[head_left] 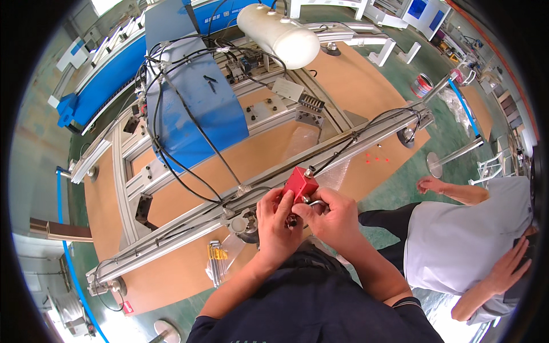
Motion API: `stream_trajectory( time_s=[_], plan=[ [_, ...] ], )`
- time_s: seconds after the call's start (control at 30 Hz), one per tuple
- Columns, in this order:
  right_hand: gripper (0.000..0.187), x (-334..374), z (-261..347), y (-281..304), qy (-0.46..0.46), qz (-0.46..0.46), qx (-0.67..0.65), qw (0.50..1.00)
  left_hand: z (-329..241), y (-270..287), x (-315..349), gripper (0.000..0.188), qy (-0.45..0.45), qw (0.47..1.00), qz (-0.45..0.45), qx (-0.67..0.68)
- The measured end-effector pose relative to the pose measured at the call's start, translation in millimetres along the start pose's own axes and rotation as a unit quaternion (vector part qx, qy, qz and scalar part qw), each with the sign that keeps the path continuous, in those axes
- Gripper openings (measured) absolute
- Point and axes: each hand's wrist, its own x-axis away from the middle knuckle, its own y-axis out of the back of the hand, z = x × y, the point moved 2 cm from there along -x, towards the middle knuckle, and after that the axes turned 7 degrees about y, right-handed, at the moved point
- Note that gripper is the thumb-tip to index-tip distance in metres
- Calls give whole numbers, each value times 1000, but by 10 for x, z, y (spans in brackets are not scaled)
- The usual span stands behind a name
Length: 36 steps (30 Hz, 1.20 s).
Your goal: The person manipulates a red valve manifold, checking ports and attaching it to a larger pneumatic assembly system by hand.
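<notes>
A small red box-shaped metal part [300,184] with metal fittings on its sides is raised in front of me, over the near rail of the frame. My left hand [278,226] is closed around its left side, thumb and fingers pressing on it. Against its lower right side, my right hand [336,220] pinches a bent silver hex key [321,204]; the fingers partly hide where it meets the part. A dark round fitting [293,220] shows just under the red part, between my hands. Below left lies a hex key set [217,260] in a yellow holder.
An aluminium machine frame [171,234] with black cables stands on brown board [343,74]. It carries a blue cover [200,123] and a white tank [280,37]. At the right, a person in a grey shirt [463,246] stands close by. Barrier posts [457,155] with blue belts surround the area.
</notes>
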Motion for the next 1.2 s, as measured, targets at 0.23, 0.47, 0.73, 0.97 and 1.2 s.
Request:
stream_trajectory(
  time_s=[0.23,0.47,0.73,0.97,1.2],
  plan=[
    [24,155,-245,-24,-41,-10,-13,999,-8,-77,108,60,-10,990,6,-138],
    [22,460,-342,64,-179,-10,-159,971,-36,-82,255,84,69,987,110,-97],
    [19,591,-348,233,-163,-17,-211,964,-15,16,214,98,146,967,207,-25],
    [17,529,-363,363,-117,-1,-309,944,50,-57,119,74,329,798,358,355],
    [11,444,-404,339,-158,-39,-247,955,-24,-36,77,70,372,448,397,710]
  ],
)
